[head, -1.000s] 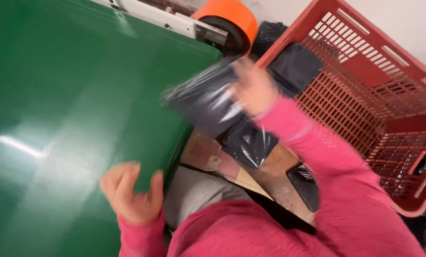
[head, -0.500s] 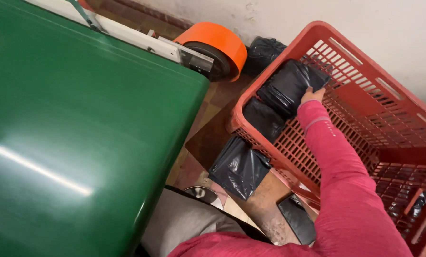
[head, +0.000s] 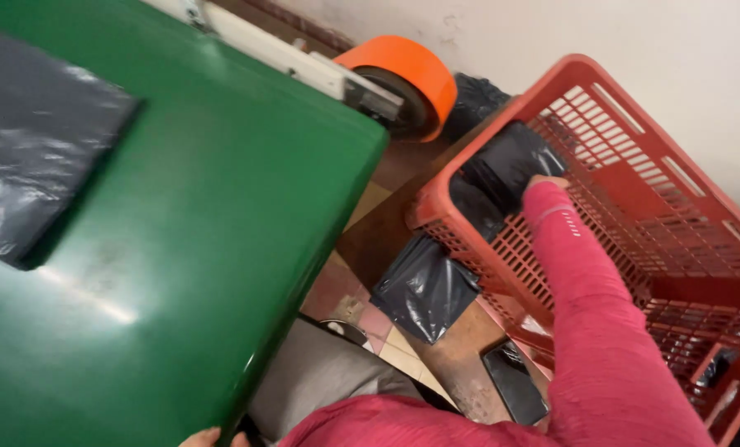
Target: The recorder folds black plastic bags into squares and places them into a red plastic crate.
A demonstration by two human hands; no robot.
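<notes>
The right hand (head: 543, 180) reaches into the red crate (head: 634, 108), fingers seemingly closed on a black poly mailer (head: 506, 161) at its near corner; left hand (head: 208, 437) barely visible, grip unreadable; another mailer (head: 423, 285) hangs outside the crate.

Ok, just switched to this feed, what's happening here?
A person in a pink sleeve reaches the right hand into a red plastic crate, touching a black plastic parcel there. Another black parcel lies on the floor beside the crate, and one rests on the green belt. The left hand barely shows at the belt's edge.
</notes>
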